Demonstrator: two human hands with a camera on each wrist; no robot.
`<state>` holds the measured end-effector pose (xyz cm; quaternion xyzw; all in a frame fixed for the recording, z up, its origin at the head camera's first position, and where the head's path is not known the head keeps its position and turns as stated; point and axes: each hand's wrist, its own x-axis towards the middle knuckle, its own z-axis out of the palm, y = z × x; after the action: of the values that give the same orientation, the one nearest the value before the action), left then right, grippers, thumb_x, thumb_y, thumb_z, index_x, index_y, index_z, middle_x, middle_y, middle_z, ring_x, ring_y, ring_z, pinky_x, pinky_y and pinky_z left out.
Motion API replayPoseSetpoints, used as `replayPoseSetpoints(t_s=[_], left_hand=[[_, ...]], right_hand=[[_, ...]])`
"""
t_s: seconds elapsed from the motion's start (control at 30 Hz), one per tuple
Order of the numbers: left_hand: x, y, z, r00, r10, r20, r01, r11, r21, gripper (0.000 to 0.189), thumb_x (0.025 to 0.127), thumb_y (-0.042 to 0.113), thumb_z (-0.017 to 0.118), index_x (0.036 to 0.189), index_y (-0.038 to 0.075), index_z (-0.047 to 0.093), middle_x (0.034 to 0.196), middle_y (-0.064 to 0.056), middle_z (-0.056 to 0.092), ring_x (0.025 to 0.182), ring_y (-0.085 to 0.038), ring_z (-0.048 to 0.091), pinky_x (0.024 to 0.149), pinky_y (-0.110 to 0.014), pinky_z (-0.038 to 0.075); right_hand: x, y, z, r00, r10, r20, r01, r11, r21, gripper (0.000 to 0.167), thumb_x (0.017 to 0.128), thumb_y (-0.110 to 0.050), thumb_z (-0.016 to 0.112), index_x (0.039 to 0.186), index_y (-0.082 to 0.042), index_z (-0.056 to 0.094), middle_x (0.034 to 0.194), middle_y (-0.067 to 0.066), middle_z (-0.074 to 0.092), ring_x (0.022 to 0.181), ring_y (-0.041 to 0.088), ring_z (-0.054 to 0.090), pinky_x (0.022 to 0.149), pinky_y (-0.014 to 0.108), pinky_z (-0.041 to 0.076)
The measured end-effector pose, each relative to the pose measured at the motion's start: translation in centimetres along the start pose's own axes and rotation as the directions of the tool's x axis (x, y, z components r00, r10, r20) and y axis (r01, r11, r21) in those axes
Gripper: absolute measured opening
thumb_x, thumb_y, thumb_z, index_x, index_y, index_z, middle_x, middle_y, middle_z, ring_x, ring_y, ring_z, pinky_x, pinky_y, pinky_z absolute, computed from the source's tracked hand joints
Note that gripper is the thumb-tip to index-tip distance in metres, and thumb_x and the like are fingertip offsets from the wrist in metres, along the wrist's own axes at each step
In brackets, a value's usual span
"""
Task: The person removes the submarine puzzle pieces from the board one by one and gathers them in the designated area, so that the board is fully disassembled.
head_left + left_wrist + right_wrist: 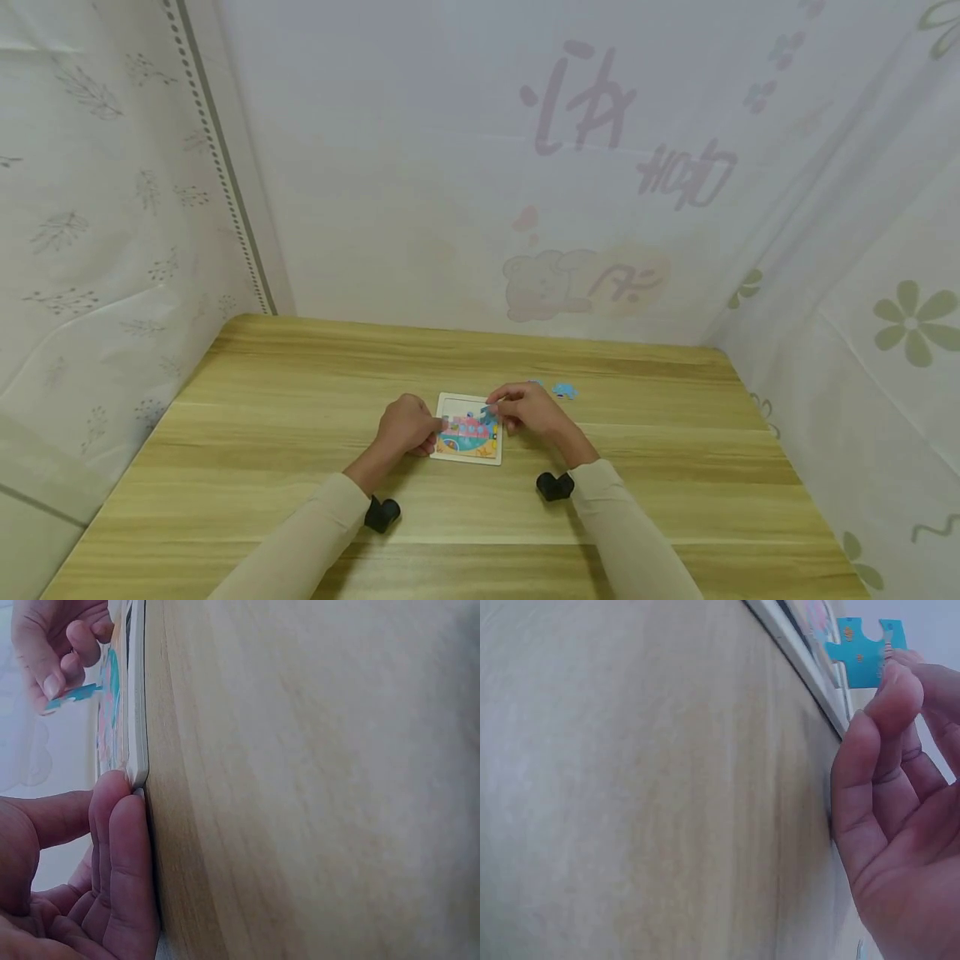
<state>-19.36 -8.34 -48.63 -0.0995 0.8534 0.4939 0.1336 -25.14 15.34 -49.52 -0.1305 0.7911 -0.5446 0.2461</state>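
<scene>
A jigsaw puzzle board (pixel 467 457) with a pale frame lies on the table, its lower part filled with a pink, teal and yellow picture. My left hand (pixel 408 425) grips the board's left edge, thumb over the top and fingertips at the side. In the left wrist view, those fingers (pixel 127 847) meet the board's corner (pixel 138 769). Above the board's upper right, my right hand (pixel 528 408) pinches a blue puzzle piece (pixel 862 652) between thumb and fingers. The piece is raised and tilted in the left wrist view.
A loose blue puzzle piece (pixel 565 391) lies on the table beyond the right hand, with another (pixel 536 383) partly hidden behind that hand. The wooden table (pixel 637 517) is bordered by patterned white curtains (pixel 420 208) at the back and sides.
</scene>
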Motion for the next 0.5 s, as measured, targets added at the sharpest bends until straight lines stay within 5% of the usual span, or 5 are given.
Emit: replayPoseSetpoints(t_s=[0.5], left_hand=[[-0.02, 0.06, 0.01, 1.000, 0.004, 0.002, -0.004, 1.000, 0.017, 0.027, 0.083, 0.013, 0.074, 0.060, 0.002, 0.063, 0.051, -0.007, 0.062, 0.040, -0.014, 0.060, 0.044, -0.027, 0.054]], right_hand=[[-0.24, -0.70, -0.59, 0.993, 0.096, -0.072, -0.081, 0.979, 0.186, 0.019, 0.094, -0.016, 0.063, 0.107, -0.002, 0.067, 0.073, 0.006, 0.059, 0.056, 0.012, 0.050, 0.054, 0.025, 0.043]])
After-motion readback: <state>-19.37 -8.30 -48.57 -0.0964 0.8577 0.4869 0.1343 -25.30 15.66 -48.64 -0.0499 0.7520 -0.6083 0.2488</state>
